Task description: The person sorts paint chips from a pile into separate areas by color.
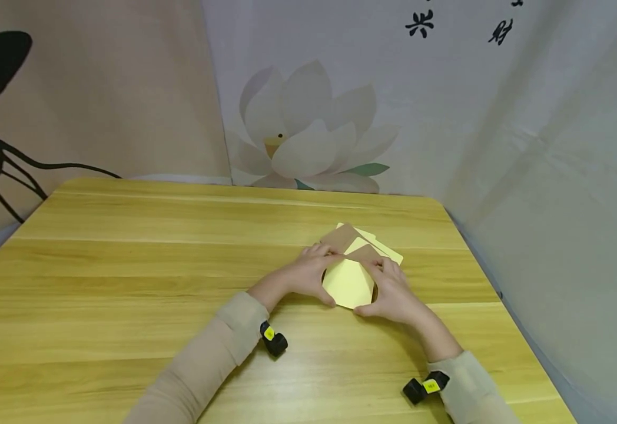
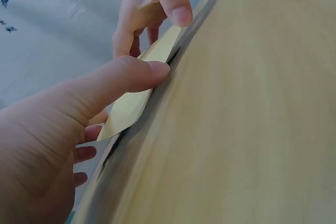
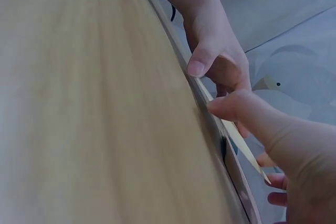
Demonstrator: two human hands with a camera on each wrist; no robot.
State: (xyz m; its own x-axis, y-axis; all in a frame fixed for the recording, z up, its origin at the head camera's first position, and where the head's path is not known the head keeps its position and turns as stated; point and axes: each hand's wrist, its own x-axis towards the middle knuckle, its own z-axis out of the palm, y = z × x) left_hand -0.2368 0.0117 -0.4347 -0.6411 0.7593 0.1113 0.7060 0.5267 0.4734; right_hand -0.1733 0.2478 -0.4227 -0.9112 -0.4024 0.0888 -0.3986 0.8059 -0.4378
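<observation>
A pale yellow piece of paper is held between both hands, tilted, its near edge close over the table. On its left side, my left hand grips it with the thumb at the near edge and fingers at the far edge. My right hand grips the right side the same way. In the left wrist view the yellow paper shows its face, with the left thumb across its edge. The right wrist view shows the paper almost edge-on. Just behind the hands lie brown paper and more yellow sheets, overlapping and partly hidden.
The wooden table stretches out to the left and in front. Its right edge slants down near the right arm. Behind it hangs a pale cloth with a printed lotus. Black wrist cameras sit at both cuffs.
</observation>
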